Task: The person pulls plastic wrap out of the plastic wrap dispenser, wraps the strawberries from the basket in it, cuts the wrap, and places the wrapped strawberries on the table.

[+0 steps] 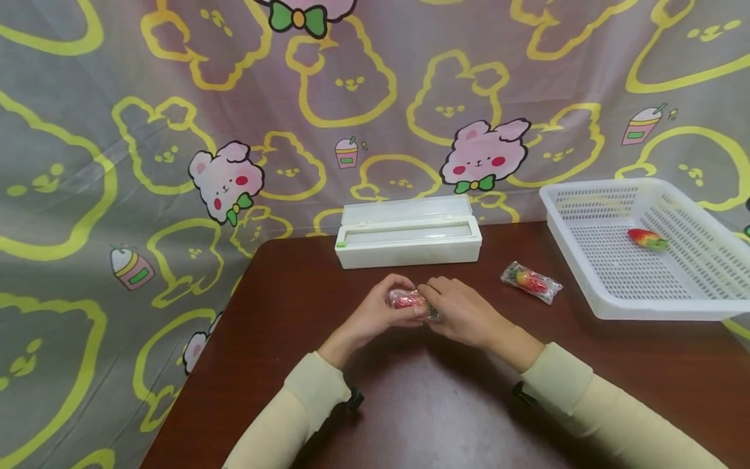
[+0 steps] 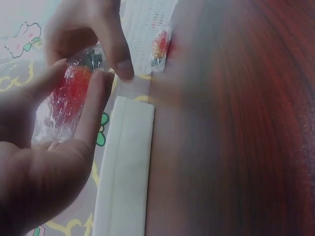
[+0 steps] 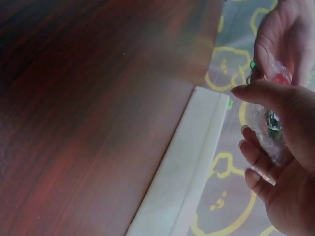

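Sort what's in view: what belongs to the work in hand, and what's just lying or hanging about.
Part of it, it seems:
clear-wrapped red piece, held by left hand and right hand
another wrapped piece
seemingly unwrapped piece
white basket
open white box

Just about:
patterned curtain, a backdrop

Brown table (image 1: 293, 299) | white box (image 1: 410, 253) | wrapped red-yellow item (image 1: 531, 282) | white basket (image 1: 656, 309)

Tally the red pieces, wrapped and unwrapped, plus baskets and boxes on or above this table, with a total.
Wrapped red pieces: 2 (held one, loose one)
Unwrapped red piece: 1
White basket: 1
Long white box: 1
Total: 5
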Demonstrator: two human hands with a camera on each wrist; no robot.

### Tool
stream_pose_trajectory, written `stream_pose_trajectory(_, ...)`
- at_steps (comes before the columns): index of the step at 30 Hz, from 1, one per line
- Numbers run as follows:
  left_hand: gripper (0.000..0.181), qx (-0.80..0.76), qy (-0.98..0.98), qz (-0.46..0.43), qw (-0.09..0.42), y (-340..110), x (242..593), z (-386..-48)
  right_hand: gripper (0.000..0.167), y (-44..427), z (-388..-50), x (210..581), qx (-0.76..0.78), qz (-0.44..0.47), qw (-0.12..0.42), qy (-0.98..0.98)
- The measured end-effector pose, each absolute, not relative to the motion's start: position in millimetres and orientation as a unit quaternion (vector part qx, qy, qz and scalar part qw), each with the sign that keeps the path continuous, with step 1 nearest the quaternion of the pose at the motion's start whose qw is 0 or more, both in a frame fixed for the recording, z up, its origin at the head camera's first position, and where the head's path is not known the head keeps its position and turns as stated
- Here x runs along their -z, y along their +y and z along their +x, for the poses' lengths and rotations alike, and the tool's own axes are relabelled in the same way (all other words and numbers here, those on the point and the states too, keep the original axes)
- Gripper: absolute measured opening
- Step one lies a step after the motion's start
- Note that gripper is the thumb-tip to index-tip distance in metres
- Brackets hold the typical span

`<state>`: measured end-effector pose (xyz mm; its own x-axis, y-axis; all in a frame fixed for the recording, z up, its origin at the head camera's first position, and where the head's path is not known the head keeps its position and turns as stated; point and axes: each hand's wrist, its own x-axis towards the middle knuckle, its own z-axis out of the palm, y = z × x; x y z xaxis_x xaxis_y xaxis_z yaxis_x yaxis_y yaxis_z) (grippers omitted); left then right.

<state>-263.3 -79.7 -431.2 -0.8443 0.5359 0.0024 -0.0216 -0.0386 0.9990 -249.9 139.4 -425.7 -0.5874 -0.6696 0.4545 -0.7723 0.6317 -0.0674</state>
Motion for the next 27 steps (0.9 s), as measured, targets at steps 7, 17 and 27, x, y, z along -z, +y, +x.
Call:
stream_pose_trajectory(7, 0.044, -0.630, 0.735, 0.183, 0.172, -78.9, 436.9, -262.6, 0.052, 139.3, -248.6, 430.6, -0.145, 0.392, 0.171, -0.892)
stream_pose_trajectory(17, 0.027, -0.571, 0.772, 0.233, 0.157, -80.1, 434.7, -260.0, 0.037, 140.4, -248.5, 429.5, -0.157, 0.402, 0.179, -0.884)
stream_pose_trajectory(27, 0.068, -0.335, 0.873, 0.354, -0.005, -85.0, 436.5, -258.9, 0.037, 144.1, -250.0, 429.0, -0.160, 0.388, 0.158, -0.894)
